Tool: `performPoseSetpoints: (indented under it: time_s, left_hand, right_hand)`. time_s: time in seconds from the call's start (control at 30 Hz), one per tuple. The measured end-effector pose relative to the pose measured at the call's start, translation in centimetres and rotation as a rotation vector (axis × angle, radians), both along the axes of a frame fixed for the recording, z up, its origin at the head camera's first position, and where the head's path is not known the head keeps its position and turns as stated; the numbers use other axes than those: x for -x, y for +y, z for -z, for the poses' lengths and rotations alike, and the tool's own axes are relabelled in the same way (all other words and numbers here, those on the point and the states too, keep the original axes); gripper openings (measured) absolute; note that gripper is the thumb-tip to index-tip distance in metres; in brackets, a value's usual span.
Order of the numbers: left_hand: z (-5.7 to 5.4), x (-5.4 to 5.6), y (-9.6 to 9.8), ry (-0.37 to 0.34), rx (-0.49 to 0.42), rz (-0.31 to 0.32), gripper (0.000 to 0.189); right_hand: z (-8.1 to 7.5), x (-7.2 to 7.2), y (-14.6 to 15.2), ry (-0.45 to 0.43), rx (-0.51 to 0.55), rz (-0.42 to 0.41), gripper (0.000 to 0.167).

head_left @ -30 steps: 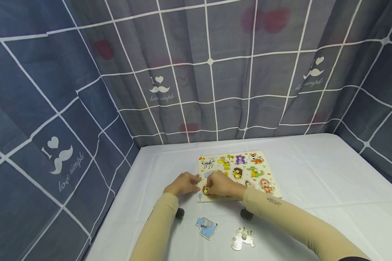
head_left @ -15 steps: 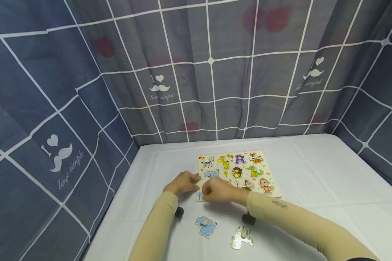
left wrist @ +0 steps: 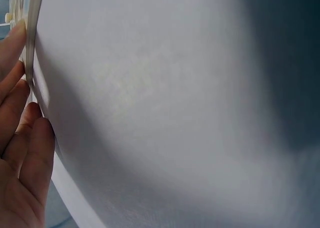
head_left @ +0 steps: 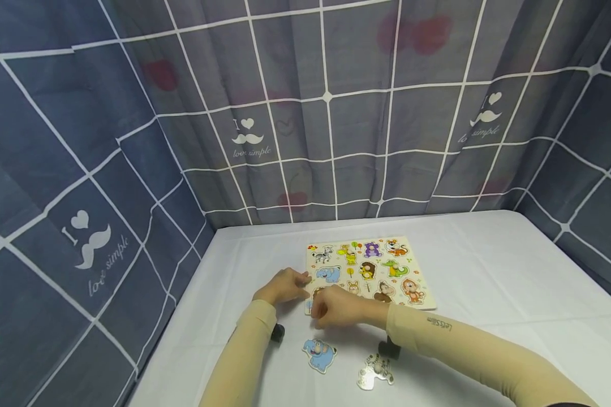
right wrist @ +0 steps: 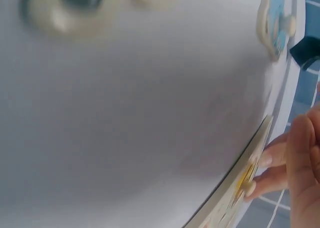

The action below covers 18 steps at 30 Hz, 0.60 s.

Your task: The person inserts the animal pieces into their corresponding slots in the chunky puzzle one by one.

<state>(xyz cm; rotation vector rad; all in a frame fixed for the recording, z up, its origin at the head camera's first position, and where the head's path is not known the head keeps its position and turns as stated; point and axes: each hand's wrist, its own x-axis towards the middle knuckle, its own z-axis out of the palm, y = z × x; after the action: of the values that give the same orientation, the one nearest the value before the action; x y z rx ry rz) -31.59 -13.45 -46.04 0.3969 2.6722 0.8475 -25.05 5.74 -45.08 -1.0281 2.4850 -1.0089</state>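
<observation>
An animal knob puzzle board [head_left: 430, 305] lies on the white table. My left hand [head_left: 285, 285] rests at its left edge, thumb tip on the rim [left wrist: 31, 42] and the fingers relaxed beside it. My right hand [head_left: 338, 306] is over the board's front left corner, hiding most of the lion piece. In the right wrist view, its loosely bent fingers [right wrist: 270, 180] are close to a yellow piece's knob [right wrist: 247, 188]; whether they touch it I cannot tell. Nothing shows in its grasp. A blue elephant piece [head_left: 319, 356] and a shiny zebra piece [head_left: 374, 372] lie in front.
The white-covered table [head_left: 224, 367] extends around the board. Dark checked curtains [head_left: 356, 124] hang behind and at both sides. Black wrist devices [head_left: 389, 349] sit under the sleeves. The board shows several animals, including a crocodile [head_left: 395, 268] and a monkey [head_left: 413, 291].
My right hand has drawn back from the lion area toward the board's front edge, uncovering the blue elephant picture. My left hand has stayed at the board's edge.
</observation>
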Motion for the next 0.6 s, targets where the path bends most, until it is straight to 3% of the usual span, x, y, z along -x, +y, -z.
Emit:
performPoseSetpoints:
  time_s: [0.33, 0.6]
  left_hand:
    - [0.1, 0.1, -0.1, 0.001, -0.013, 0.001, 0.049]
    - [-0.2, -0.1, 0.1, 0.006, 0.001, -0.007, 0.048]
  right_hand:
    - [0.6, -2.1, -0.6, -0.003, -0.039, -0.111, 0.01]
    - [0.9, -2.4, -0.8, -0.025, -0.043, -0.112, 0.011]
